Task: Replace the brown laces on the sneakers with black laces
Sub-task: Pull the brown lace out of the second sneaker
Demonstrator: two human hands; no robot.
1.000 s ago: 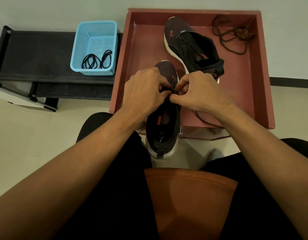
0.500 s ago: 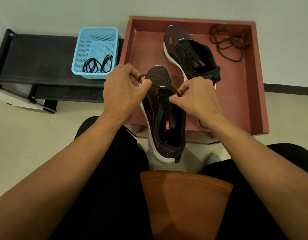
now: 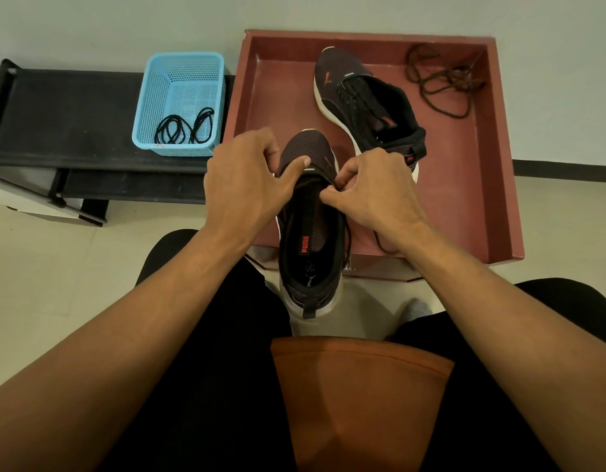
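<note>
Fingers (image 3: 339,201) of the right hand (image 3: 373,192) pinch the lace (image 3: 378,240) at the shoe (image 3: 312,240) holes. The left hand (image 3: 243,185) holds the toe, over the tray (image 3: 500,148) edge. Pull slow, one hole each time, shoe held tight.

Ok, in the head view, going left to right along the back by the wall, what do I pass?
A black rack → blue basket holding black laces → sneaker lying in the red tray → loose brown lace in the tray's far right corner.
</note>
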